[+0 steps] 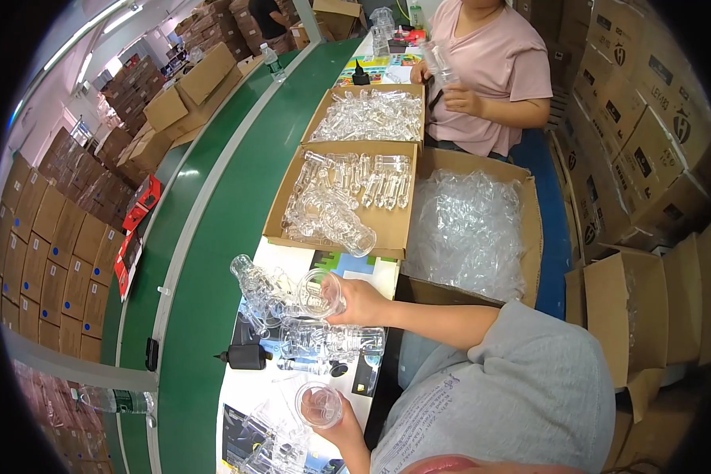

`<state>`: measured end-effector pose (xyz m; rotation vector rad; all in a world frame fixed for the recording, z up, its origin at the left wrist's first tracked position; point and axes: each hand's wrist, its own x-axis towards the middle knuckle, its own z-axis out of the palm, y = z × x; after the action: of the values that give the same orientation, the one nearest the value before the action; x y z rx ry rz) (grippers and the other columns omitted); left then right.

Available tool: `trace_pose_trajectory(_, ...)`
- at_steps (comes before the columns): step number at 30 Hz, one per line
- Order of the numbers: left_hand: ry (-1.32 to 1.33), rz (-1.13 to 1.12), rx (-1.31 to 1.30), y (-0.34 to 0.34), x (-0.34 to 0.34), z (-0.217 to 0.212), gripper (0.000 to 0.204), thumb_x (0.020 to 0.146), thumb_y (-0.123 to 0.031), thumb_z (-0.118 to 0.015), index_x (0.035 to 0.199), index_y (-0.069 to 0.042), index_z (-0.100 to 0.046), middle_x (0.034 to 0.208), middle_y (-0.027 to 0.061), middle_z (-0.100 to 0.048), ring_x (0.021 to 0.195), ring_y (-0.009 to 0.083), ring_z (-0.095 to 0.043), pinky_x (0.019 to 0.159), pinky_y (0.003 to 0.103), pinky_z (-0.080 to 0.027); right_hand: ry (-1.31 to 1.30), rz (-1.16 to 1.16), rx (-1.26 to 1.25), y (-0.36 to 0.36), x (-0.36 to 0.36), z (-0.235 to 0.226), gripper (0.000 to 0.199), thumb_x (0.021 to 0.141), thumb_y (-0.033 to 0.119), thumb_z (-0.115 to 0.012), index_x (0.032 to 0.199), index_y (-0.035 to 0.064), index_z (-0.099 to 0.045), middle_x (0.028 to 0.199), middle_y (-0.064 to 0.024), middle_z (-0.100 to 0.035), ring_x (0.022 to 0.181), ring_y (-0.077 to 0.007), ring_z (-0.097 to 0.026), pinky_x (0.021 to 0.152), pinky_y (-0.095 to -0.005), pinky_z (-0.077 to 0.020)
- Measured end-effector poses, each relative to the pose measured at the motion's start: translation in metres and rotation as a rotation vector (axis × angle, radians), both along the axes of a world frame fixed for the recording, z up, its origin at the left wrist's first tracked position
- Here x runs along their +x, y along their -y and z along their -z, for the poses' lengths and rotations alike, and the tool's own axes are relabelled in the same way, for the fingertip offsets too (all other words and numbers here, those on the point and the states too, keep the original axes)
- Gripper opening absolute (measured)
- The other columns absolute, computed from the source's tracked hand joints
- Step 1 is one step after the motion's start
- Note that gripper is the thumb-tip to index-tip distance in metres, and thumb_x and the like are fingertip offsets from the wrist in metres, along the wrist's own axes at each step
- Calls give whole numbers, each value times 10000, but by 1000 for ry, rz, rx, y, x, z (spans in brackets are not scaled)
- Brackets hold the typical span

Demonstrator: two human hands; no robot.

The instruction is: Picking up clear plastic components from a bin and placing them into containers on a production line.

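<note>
My right hand (359, 302) is wrapped round a clear cup-like piece (321, 293), its round rim facing up. In my left hand (344, 430), lower in the view, is a similar clear cup-like piece (321, 404). Clear cylinders (332, 340) lie on the table between my hands, and more clear parts (257, 288) are heaped left of my right hand. Beyond my left hand, loose clear parts (268, 450) rest on a dark printed sheet. A black bottle with a pointed nozzle (246, 357) lies on its side near the table's left edge.
Two cardboard trays (270, 225) of clear parts stand further along the table. Beside them, a large carton (532, 237) holds clear plastic bags. A co-worker in a pink top (494, 71) handles a clear piece. A green conveyor (205, 261) runs along the left; stacked cartons (648, 118) line the right.
</note>
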<state>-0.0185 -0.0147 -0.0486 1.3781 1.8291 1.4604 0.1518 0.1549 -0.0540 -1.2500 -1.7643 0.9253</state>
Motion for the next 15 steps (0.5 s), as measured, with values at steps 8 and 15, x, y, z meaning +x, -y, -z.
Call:
trace_pose_trajectory(8,-37,1,12,0,-1,4,550,702,-32,-707,1176,39,-438,1019,145,-528,905,238,-551,799,322,-457,-71,39,90,-2,2,8,637,659,319,-727,1147,32,-434,899,-189,-605,830,-333,-597,752,-380,-459)
trace_pose_trajectory(15,27,0,11,0,1,0,549,696,-31,-704,1176,33,-443,1018,144,-525,908,242,-553,799,320,-458,-178,38,72,0,6,5,553,633,246,-742,1071,67,-456,951,-128,-602,870,-307,-595,770,-361,-455)
